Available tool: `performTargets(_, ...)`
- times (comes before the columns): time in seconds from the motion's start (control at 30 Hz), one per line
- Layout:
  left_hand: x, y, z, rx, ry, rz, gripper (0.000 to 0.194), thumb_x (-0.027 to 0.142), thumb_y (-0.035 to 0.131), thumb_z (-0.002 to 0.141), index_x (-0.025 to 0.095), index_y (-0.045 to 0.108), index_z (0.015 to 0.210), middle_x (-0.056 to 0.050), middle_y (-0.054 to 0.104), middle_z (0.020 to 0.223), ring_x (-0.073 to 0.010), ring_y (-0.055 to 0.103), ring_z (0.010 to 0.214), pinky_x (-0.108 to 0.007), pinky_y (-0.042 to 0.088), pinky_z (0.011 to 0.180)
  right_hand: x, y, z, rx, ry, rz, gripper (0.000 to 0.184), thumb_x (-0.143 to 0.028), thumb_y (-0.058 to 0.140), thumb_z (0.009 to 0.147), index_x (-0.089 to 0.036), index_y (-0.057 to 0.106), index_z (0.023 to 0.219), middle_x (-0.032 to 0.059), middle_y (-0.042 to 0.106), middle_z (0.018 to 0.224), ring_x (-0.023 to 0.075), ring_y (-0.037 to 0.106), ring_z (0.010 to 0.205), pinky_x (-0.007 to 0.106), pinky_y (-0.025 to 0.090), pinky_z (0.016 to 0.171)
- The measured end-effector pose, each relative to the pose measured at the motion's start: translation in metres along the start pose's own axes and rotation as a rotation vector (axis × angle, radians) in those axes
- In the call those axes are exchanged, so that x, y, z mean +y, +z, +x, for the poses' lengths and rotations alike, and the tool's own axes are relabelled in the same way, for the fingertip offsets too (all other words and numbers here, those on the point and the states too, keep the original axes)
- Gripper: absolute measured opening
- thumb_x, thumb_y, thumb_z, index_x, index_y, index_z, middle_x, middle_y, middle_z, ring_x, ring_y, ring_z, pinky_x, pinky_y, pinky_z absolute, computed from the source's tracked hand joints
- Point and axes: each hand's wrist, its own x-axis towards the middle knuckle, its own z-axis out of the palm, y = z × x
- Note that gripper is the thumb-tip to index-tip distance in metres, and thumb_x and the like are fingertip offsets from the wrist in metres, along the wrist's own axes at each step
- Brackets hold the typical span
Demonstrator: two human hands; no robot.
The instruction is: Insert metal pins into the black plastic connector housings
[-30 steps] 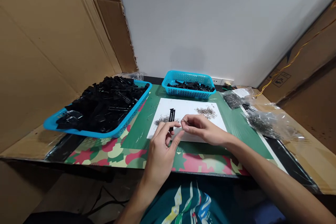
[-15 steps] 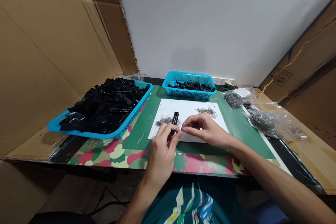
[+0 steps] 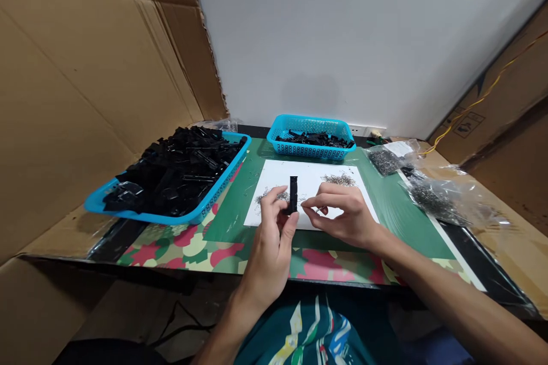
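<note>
Between the thumb and fingers of my left hand [image 3: 274,234] stands a narrow black plastic part [image 3: 293,191], held upright over the white sheet [image 3: 310,169]. Just right of it, my right hand [image 3: 340,211] is closed in a pinch, its fingertips close to the part's side. A thin bit seems to show at those fingertips, too small to name. Behind my left hand lies a pile of small metal pieces [image 3: 268,197], partly hidden by the fingers. A second pile of small metal pieces [image 3: 338,179] is beyond my right hand.
A large blue basket [image 3: 205,214] heaped with black parts sits at the left. A smaller blue basket [image 3: 310,153] with black parts stands at the back. Clear bags of small metal pieces [image 3: 432,199] lie on the right. A cardboard wall [image 3: 85,68] rises at the left.
My left hand has turned the black part, so a different, narrower face shows. The right fingers have spread a little and shifted slightly right, still near the part.
</note>
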Motion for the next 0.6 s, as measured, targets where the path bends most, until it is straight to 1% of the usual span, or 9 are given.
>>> performTargets(0.03, -0.001, 0.0008, -0.0006, -0.009, -0.002, 0.014, 0.048, 0.036, 0.048, 0.109, 0.031, 0.034, 0.155, -0.008, 0.062, 0.126, -0.0197, 0.065, 0.107, -0.033, 0.053, 0.092, 0.0012, 0.001, -0.0014, -0.005, -0.031, -0.022, 0.014, -0.012, 0.065, 0.094, -0.02, 0.076, 0.093, -0.0006, 0.059, 0.069, 0.0124, 0.054, 0.06, 0.026, 0.043, 0.057)
performTargets(0.1, -0.0013, 0.0014, -0.0007, -0.032, 0.019, 0.074, 0.051, 0.036, 0.046, 0.11, 0.032, 0.035, 0.159, -0.008, 0.064, 0.124, -0.0206, 0.066, 0.107, -0.034, 0.054, 0.093, 0.0034, 0.0017, -0.0034, -0.026, -0.082, -0.052, 0.014, -0.012, 0.064, 0.096, -0.02, 0.076, 0.094, 0.0002, 0.06, 0.071, 0.0131, 0.054, 0.061, 0.027, 0.044, 0.058)
performTargets(0.2, 0.0008, 0.001, 0.001, -0.029, 0.077, 0.14, 0.048, 0.036, 0.045, 0.11, 0.03, 0.042, 0.158, -0.01, 0.065, 0.135, -0.0248, 0.064, 0.124, -0.039, 0.053, 0.105, 0.0051, -0.0002, -0.004, -0.088, -0.126, -0.064, 0.015, -0.013, 0.062, 0.099, -0.019, 0.075, 0.098, 0.0017, 0.06, 0.074, 0.0144, 0.054, 0.064, 0.028, 0.044, 0.06)
performTargets(0.3, 0.0024, 0.0006, 0.0023, -0.02, 0.092, 0.152, 0.049, 0.036, 0.044, 0.11, 0.029, 0.042, 0.159, -0.01, 0.062, 0.146, -0.0262, 0.061, 0.133, -0.041, 0.051, 0.111, 0.0051, -0.0031, -0.0032, -0.145, -0.148, -0.074, 0.017, -0.012, 0.058, 0.101, -0.019, 0.074, 0.101, 0.0025, 0.061, 0.075, 0.0153, 0.054, 0.066, 0.029, 0.044, 0.061)
performTargets(0.5, 0.0027, 0.0006, 0.0005, -0.029, 0.08, 0.128, 0.05, 0.035, 0.045, 0.11, 0.031, 0.04, 0.16, -0.009, 0.056, 0.156, -0.0254, 0.059, 0.139, -0.041, 0.049, 0.115, 0.0051, -0.0063, -0.0024, -0.177, -0.199, -0.161, 0.021, -0.012, 0.053, 0.104, -0.017, 0.072, 0.098, 0.0036, 0.059, 0.075, 0.0166, 0.051, 0.068, 0.03, 0.043, 0.062)
performTargets(0.6, 0.0025, 0.0006, 0.0, -0.027, 0.083, 0.135, 0.05, 0.035, 0.045, 0.11, 0.031, 0.041, 0.16, -0.008, 0.057, 0.155, -0.0256, 0.058, 0.139, -0.042, 0.049, 0.116, 0.0059, -0.0066, -0.0028, -0.182, -0.208, -0.165, 0.024, -0.01, 0.051, 0.105, -0.017, 0.073, 0.1, 0.004, 0.059, 0.075, 0.0169, 0.051, 0.068, 0.03, 0.042, 0.062)
